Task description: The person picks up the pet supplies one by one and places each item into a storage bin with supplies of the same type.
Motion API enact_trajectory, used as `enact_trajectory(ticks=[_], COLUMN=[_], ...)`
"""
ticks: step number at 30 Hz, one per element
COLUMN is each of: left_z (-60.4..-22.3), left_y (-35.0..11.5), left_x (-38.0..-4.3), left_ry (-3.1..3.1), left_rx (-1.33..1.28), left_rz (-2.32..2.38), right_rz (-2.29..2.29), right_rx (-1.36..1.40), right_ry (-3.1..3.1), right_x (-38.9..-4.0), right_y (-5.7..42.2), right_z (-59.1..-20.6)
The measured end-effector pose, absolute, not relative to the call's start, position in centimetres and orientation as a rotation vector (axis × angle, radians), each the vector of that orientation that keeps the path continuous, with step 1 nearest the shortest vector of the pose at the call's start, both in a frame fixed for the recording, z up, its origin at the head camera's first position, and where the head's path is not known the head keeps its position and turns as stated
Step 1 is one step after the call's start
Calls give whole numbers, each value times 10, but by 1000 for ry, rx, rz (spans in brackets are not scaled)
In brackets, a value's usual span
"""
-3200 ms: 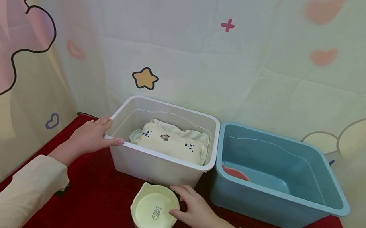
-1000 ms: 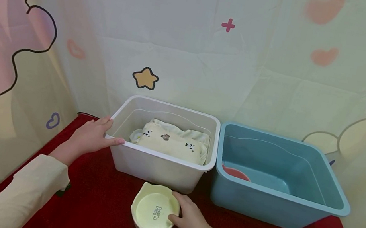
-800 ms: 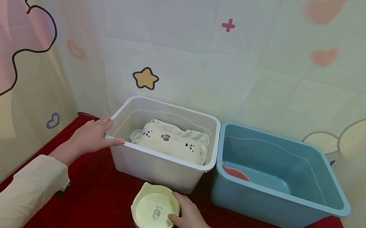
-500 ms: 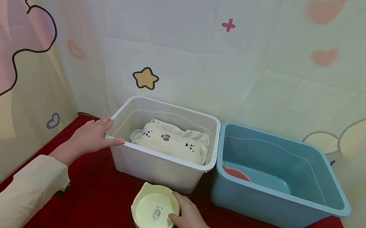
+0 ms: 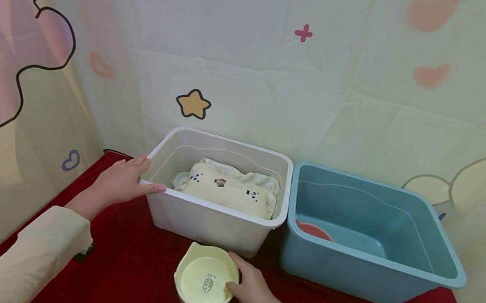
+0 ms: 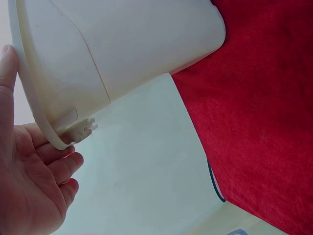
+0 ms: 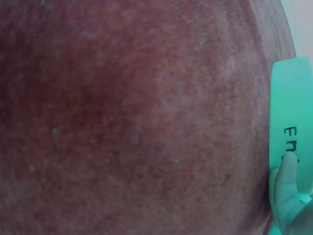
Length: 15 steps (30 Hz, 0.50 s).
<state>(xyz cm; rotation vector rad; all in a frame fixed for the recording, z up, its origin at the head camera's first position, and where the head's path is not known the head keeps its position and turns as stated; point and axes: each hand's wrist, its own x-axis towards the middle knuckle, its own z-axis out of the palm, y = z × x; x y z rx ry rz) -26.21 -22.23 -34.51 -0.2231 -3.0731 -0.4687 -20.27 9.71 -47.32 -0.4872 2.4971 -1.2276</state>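
Note:
A pale yellow pet bowl (image 5: 202,279) with a pointed ear-like rim and a fishbone print sits on the red cloth in the head view. My right hand (image 5: 256,289) grips its right side, the thumb at the rim. In the right wrist view, fingers (image 7: 288,176) touch the lettered outer wall of the bowl (image 7: 296,98), tinted green there. My left hand (image 5: 122,179) holds the left front corner of a white plastic bin (image 5: 207,223). Seen from the left wrist, its thumb lies along the bin's rim (image 6: 29,93) and its other fingers curl below the corner.
Inside the white bin lies a cream, animal-print cloth item (image 5: 226,191), perhaps a small pillow, beside a partly hidden clear object. A blue bin (image 5: 358,272) stands to the right with a red object (image 5: 314,231) inside. A printed curtain (image 5: 257,68) hangs behind.
Compared with about three seconds ago, my right hand has shifted slightly left and closed in on the bowl's rim. The bowl, both bins and my left hand look unmoved.

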Motion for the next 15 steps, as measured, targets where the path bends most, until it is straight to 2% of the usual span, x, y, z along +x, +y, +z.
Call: enact_trajectory(ticks=[15], left_z=[-347], left_y=[-223], left_x=[-263], left_ry=[-3065], left_rx=[-233], left_rz=[-479], right_rz=[-1352], right_rx=[-275], right_ry=[2295], right_x=[-207], right_y=[96], right_z=[-467])
